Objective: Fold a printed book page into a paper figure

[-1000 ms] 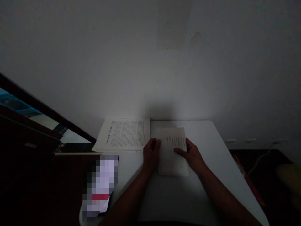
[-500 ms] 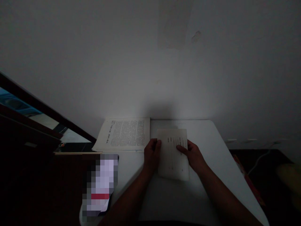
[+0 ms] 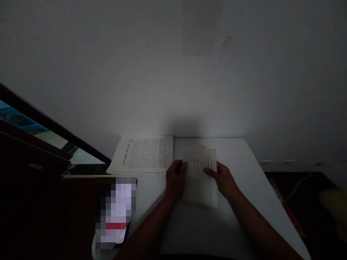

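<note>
The room is dim. A folded sheet of printed paper (image 3: 199, 180) lies on a small white table (image 3: 244, 169). My left hand (image 3: 175, 178) grips the sheet's left edge, thumb on top. My right hand (image 3: 221, 178) holds its right edge, with fingers pressed onto the printed part. Both hands look closed on the sheet. An open book (image 3: 143, 154) with printed pages lies just left of it, at the table's back edge.
A phone with a lit, blurred-out screen (image 3: 115, 213) lies at the table's front left. Dark wooden furniture (image 3: 35, 169) stands to the left. A plain wall (image 3: 173, 72) rises right behind the table. A white cable (image 3: 298, 182) runs along the dark floor at the right.
The paper has shifted a little to the right and toward me between my hands. My hands keep their hold on its two edges.
</note>
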The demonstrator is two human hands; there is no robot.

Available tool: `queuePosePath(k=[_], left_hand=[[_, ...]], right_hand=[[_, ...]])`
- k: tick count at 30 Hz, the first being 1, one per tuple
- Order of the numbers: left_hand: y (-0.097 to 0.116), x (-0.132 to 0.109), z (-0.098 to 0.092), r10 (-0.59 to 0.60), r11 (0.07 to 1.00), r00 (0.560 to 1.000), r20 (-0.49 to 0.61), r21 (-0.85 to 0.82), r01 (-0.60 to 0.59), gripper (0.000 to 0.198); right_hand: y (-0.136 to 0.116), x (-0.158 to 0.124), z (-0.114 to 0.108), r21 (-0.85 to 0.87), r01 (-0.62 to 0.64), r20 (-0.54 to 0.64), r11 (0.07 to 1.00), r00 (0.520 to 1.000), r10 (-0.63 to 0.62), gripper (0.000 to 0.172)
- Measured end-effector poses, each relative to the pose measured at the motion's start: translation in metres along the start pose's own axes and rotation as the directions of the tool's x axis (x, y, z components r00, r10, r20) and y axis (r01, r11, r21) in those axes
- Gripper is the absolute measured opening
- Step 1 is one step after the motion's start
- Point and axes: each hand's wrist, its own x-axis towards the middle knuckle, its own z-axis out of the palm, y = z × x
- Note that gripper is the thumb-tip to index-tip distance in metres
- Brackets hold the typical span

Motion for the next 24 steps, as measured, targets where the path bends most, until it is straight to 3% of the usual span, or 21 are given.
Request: queuePosePath(k=[24], left_hand=[[-0.0016,0.0006,0.0006,-0.027,1.000,0.999,-0.026,-0.002,0.027,0.026]], right_hand=[[-0.0001,0.0002,-0.0002,-0.010,0.003,-0.001,1.000,1.000,-0.004,0.035]])
